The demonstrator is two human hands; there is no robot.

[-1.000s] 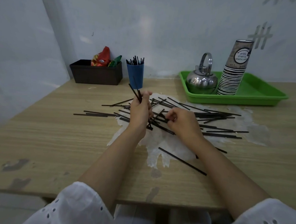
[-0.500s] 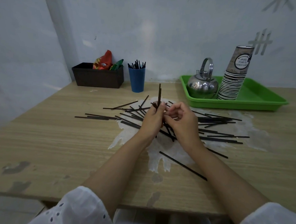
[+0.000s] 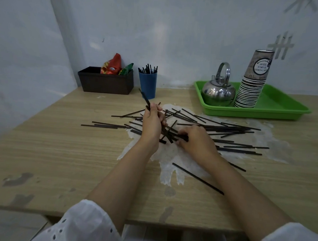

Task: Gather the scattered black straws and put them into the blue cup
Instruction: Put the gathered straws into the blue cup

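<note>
At the middle of the counter (image 3: 60,152), the left grip (image 3: 151,125) is clenched round a thin bundle (image 3: 146,101) that pokes out toward 11 o'clock. The right grip (image 3: 195,140), at its 4 o'clock, has fingers curled onto a few of the scattered straws (image 3: 227,127), seemingly pinching them. The cup (image 3: 147,84) stands well apart at 12 o'clock by the wall, already holding some straws; most of the job is, I judge, not yet done. The likeliest trouble lies in the heap itself: the straws cross one another, so one pulled from below may drag or flick its neighbours (they look light and slick) out toward 3 o'clock or off the counter. The bundle is thin, so its ends could fan apart or slip through the fist when more are passed in. A lone straw (image 3: 197,178) at 6 o'clock lies just beside the right forearm, and a careless sweep could roll it over the near edge. At the cup, a splayed bundle may catch on the straws inside and tip it.
</note>
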